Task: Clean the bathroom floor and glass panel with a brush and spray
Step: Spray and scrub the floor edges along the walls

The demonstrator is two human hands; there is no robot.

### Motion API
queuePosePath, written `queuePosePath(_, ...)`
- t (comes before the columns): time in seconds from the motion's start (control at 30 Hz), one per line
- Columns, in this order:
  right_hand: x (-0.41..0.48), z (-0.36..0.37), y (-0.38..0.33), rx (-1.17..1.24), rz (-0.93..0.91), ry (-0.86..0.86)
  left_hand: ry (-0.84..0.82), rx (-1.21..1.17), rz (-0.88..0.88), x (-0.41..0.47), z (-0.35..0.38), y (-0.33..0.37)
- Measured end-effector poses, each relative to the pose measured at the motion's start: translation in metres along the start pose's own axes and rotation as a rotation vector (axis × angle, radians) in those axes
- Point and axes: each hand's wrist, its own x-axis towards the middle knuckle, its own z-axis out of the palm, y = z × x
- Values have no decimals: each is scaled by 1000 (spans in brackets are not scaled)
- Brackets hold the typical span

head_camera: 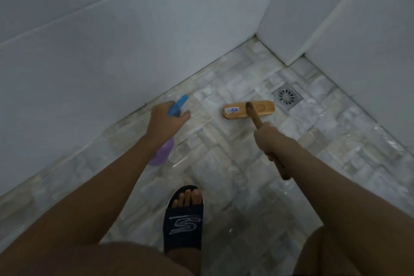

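Right hand (267,139) wrapped tight round the wooden handle (255,117) of the scrubbing brush (249,110), whose wooden head sits flat on the wet mosaic floor (224,163), just beside the square metal drain (287,97). Left hand (167,119) grips the spray bottle (178,105), blue trigger head poking forward towards the white tiled wall (112,51), purple body showing below the wrist. One foot in a dark slide sandal (183,219) stands on the floor behind.

Left hand (164,120) grips spray bottle (167,136); right hand (267,141) grips brush (249,110)
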Motion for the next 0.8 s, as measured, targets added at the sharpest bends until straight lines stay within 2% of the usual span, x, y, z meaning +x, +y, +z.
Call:
queuePosePath(0.13,-1,0,9,-35,-9,-15,-83,73,31,24,33,30)
queuePosePath(0.37,4,-4,-7,6,14,-23,-21,205,194,42,54,51)
queuePosePath(0.6,2,-2,-14,35,65,-28,42,26,255,37,61,51)
queuePosePath(0.8,2,-4,-12,114,49,-45,28,51,347,33,60,44)
